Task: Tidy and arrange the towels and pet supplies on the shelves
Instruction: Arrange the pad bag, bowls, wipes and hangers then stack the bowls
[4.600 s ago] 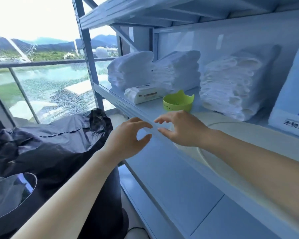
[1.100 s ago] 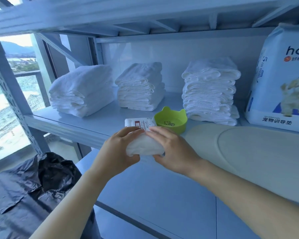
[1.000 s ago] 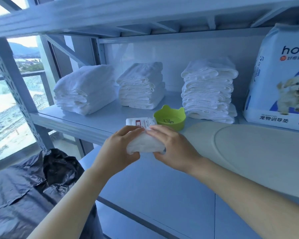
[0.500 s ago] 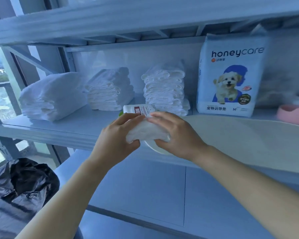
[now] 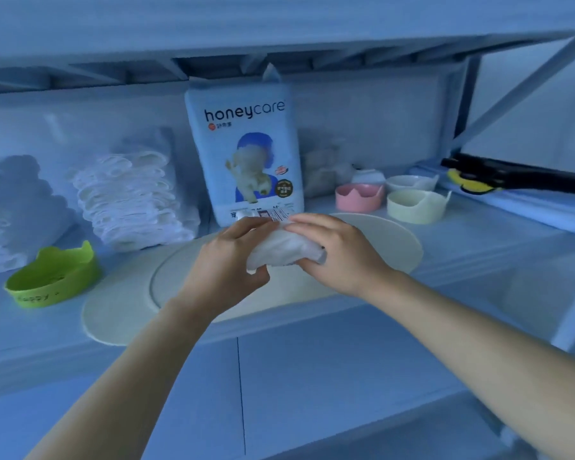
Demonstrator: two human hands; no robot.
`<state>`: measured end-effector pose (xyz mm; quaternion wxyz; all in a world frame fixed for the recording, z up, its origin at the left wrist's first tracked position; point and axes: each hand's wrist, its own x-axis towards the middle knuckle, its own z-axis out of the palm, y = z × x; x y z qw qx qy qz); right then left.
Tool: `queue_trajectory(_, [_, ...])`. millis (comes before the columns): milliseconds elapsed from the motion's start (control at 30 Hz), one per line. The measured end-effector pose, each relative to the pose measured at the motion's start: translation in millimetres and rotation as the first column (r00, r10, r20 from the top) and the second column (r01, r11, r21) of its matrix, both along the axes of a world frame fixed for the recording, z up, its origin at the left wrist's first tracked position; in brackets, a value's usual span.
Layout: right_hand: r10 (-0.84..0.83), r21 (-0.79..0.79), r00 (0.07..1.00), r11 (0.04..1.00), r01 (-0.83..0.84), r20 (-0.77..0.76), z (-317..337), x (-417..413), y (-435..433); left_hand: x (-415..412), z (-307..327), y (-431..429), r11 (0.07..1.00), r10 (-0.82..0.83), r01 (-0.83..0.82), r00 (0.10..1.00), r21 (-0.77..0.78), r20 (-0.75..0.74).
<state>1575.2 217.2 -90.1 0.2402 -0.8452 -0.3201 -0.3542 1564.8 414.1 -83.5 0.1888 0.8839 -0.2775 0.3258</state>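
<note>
I see my left hand (image 5: 226,260) and right hand (image 5: 332,254) both gripping a soft white plastic-wrapped packet (image 5: 281,252) above the round cream mat (image 5: 120,307) on the shelf.

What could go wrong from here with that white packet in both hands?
1. The upright honeycare bag stands just behind the white packet, which is gripped by the left hand and the right hand. Pushing the packet back could tip the bag.
2. The round cream mat seems to reach the front lip of the shelf, so a nudge may drag it off.
3. The pink bowl sits near the right hand and a sideways move could knock it.
</note>
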Motion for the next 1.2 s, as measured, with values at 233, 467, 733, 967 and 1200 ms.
queue_trajectory(233, [-0.163, 0.042, 0.986, 0.986, 0.161, 0.04, 2, 29, -71, 59, 7, -72, 0.986, -0.163, 0.163, 0.987, 0.016, 0.008])
queue_trajectory(467, [-0.282, 0.047, 0.959, 0.959, 0.281, 0.016, 21, 77, -131, 125, 24, -134, 0.964, -0.264, 0.261, 0.962, 0.051, 0.062])
queue_trajectory(733, [-0.362, -0.003, 0.93, 0.932, 0.363, 0.061, 56, 139, -196, 199, 55, -192, 0.918, -0.395, 0.395, 0.919, -0.013, -0.005])
queue_trajectory(967, [-0.4, -0.036, 0.915, 0.915, 0.402, 0.048, 63, 180, -235, 249, 66, -235, 0.887, -0.461, 0.461, 0.887, 0.02, -0.015])
queue_trajectory(1200, [-0.351, -0.086, 0.936, 0.932, 0.353, 0.036, 69, 228, -268, 299, 63, -269, 0.916, -0.401, 0.401, 0.916, 0.001, 0.027])
